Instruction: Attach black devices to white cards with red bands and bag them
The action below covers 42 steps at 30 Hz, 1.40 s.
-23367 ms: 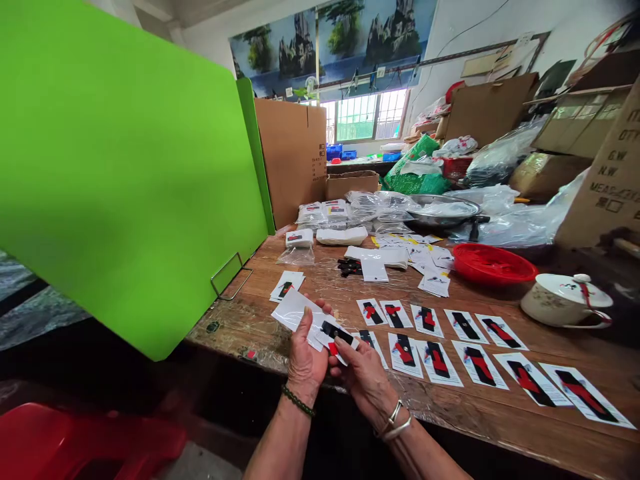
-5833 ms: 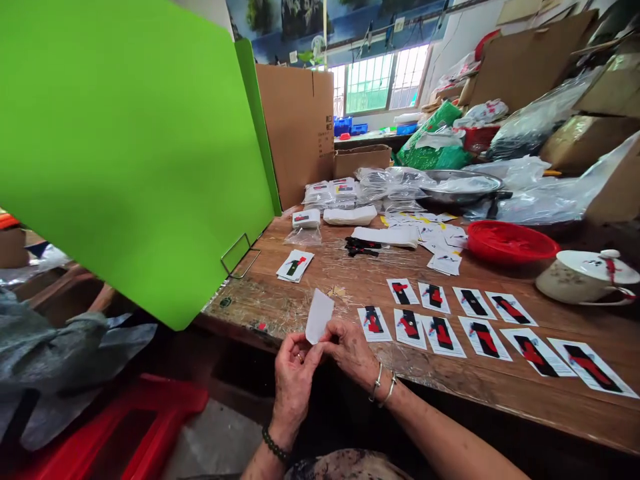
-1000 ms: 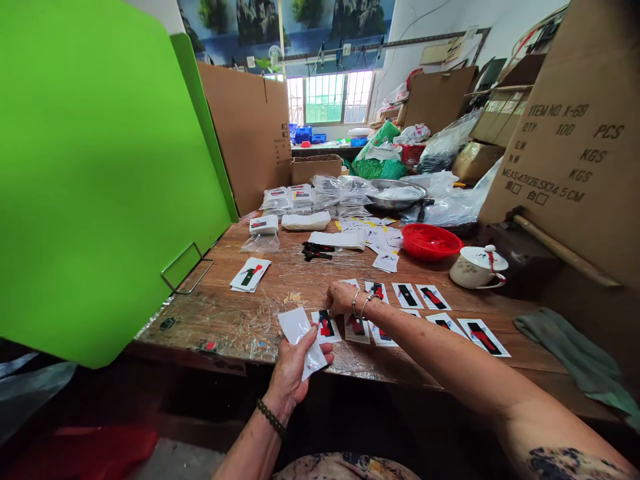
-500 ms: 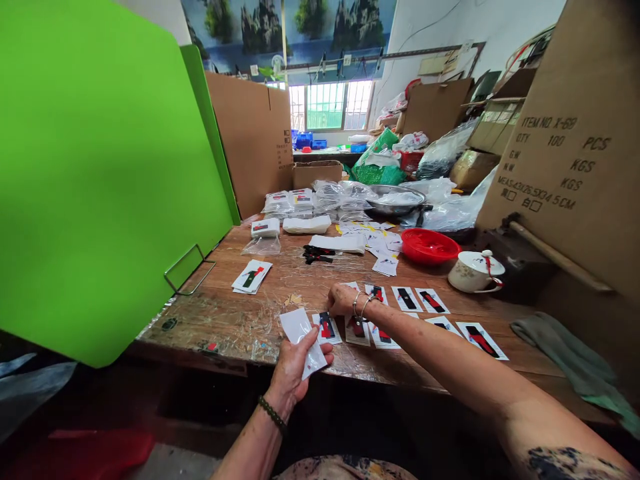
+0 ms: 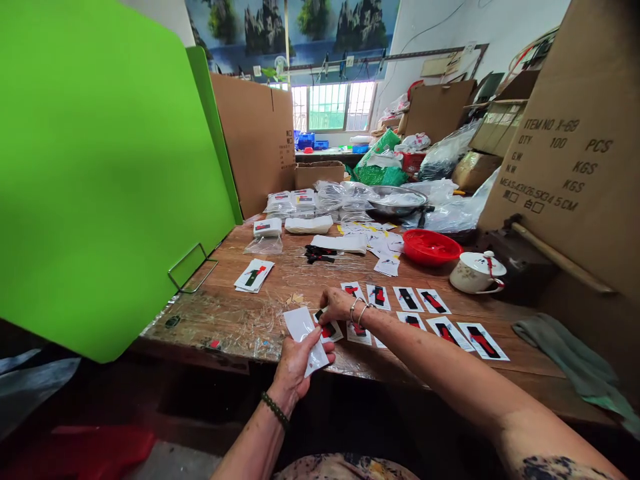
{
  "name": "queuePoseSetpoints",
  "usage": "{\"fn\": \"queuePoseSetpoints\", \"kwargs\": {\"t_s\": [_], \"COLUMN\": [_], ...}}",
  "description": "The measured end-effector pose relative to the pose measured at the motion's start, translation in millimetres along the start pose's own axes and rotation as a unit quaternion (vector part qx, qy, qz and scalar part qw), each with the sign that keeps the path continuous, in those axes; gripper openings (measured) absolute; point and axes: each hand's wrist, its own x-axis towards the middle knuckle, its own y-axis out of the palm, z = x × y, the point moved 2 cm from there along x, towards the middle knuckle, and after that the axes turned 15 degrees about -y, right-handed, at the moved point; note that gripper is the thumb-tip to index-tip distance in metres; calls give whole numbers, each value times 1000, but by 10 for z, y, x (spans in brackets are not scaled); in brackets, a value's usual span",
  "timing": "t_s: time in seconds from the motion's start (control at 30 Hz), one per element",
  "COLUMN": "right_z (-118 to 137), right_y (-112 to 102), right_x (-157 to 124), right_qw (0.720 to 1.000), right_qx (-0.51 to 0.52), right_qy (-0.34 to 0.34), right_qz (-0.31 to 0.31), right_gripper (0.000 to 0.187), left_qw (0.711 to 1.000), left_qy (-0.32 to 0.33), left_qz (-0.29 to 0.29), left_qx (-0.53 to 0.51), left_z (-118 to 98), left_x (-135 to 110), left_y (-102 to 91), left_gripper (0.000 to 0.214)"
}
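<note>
My left hand [image 5: 300, 360] grips a small stack of glossy white plastic bags [image 5: 304, 333] at the table's front edge, thumb on top. Just right of it, my right hand [image 5: 336, 305] has its fingers curled down at the upper left of a white card [image 5: 334, 331] with a black and red item on it. The fingertips are partly hidden, so what they pinch is not clear. Similar cards lie in two rows to the right, among them a front-row card [image 5: 483, 341] and a back-row card [image 5: 407, 299]. My right forearm covers part of the front row.
A stack of cards [image 5: 254, 275] lies left. Farther back are black and red pieces [image 5: 320, 254], white strips [image 5: 340, 243], loose printed papers [image 5: 386, 265] and filled clear bags [image 5: 334, 197]. A red basket [image 5: 432, 248], a lidded cup [image 5: 476, 272] and a grey cloth [image 5: 565, 367] stand right; a green board [image 5: 110, 173] rises left.
My right hand has moved slightly left and its fingers have come down between the bags and the nearest card. My left hand stays almost still with the bags.
</note>
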Motion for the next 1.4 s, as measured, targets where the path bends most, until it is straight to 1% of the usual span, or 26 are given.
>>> {"fn": "queuePoseSetpoints", "kwargs": {"t_s": [0.13,0.2,0.27,0.3,0.33,0.4,0.5,0.53,0.6,0.77,0.83,0.9,1.03,1.13,1.2,1.23,1.33,1.4], "right_z": [-3,-18,-26,-20,-6,53,201,255,348,473,491,512,586,652,693,712,753,766], "right_y": [-5,-51,-97,-108,-107,-60,112,182,319,584,668,748,863,884,881,882,907,931], "right_x": [-18,-64,-139,-186,-239,-357,-535,-585,-658,-681,-668,-660,-651,-646,-651,-656,-678,-685], "right_qw": [998,995,985,973,954,901,833,813,778,699,671,650,622,598,590,593,616,627], "right_qx": [57,86,164,226,297,432,551,580,626,703,724,739,756,770,776,776,765,756], "right_qy": [29,45,51,48,40,15,-32,-38,-31,25,36,34,24,40,51,55,77,90], "right_qz": [-7,-1,-5,-14,-26,-44,-32,-32,-54,-131,-156,-176,-204,-219,-216,-206,-171,-165], "right_gripper": [21,19,16,16,17,25,33,33,32,30,29,28,26,28,31,32,36,37], "left_qw": [1000,999,995,992,987,978,965,961,956,954,952,949,944,945,945,944,944,945], "left_qy": [-1,0,2,4,8,24,56,66,81,92,110,127,154,161,164,166,174,176], "left_qz": [0,-5,-8,-7,-4,4,4,1,0,33,39,38,30,36,34,30,18,18], "left_qx": [-10,-42,-97,-128,-158,-209,-257,-269,-283,-284,-281,-284,-292,-284,-282,-282,-279,-275], "left_z": [-9,-59,-145,-197,-251,-357,-462,-477,-481,-423,-414,-413,-419,-425,-429,-432,-436,-433], "left_x": [-24,-44,-58,-62,-63,-62,-59,-61,-72,-114,-129,-137,-145,-155,-163,-167,-166,-160], "left_y": [0,-21,-60,-83,-107,-151,-195,-203,-206,-187,-191,-198,-204,-189,-179,-177,-182,-191], "left_gripper": [28,22,14,10,6,7,15,16,16,13,15,15,16,19,19,18,19,20]}}
